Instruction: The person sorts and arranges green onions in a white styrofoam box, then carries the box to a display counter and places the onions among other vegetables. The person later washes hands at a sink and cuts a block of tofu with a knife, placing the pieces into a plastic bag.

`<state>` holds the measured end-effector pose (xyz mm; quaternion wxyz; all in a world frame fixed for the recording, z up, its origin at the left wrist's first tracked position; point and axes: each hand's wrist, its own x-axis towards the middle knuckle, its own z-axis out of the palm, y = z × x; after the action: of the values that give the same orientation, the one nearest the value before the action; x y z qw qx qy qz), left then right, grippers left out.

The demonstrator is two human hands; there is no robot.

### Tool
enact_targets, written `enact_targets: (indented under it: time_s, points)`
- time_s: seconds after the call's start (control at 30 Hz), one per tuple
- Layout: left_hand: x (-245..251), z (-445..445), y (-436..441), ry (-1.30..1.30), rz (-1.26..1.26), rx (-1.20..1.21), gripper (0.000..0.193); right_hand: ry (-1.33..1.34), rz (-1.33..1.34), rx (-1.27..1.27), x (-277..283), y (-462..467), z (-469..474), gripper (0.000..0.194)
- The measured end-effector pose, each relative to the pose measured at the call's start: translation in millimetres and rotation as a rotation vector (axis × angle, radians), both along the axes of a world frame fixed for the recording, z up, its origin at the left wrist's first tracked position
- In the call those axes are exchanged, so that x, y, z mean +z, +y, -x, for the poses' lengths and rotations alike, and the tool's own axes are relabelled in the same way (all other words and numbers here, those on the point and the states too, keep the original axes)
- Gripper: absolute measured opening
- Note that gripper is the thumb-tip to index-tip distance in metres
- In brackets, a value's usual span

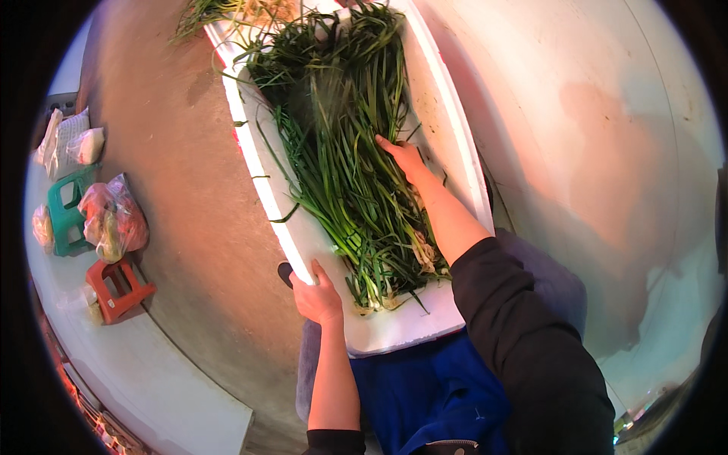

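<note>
A long white foam box (463,170) extends away from the person's lap, its near end against blue clothing. Long-leaved green onions (341,148) fill much of it, with pale roots and white ends mostly towards the person. My left hand (319,297) grips the box's left rim near its front corner, thumb over the edge. My right hand (405,158) reaches in along the right wall and rests at the side of the bunch. Its thumb or forefinger lies over the leaves; the other fingers are hidden, so a hold cannot be made out.
More greens with roots (261,14) lie at the far end. On the left are a green plastic stool (65,210), a red plastic stool (116,290) and filled plastic bags (116,213). Concrete floor (187,170) lies left of the box; a pale surface (614,142) spans the right.
</note>
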<state>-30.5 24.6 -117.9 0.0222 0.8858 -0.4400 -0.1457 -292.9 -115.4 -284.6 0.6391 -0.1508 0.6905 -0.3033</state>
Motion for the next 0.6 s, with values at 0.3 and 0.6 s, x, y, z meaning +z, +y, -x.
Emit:
enact_targets:
  time_s: [0.3, 0.6]
  points:
    - [-1.3, -0.2, 1.2, -0.003, -0.036, 0.015, 0.04, -0.277, -0.037, 0.264, 31.1, -6.7, -15.4, 0.079]
    - [4.3, 2.9, -0.4, -0.006, -0.01, 0.008, 0.043, 0.769, 0.121, 0.417, 84.4, 32.7, -117.4, 0.056]
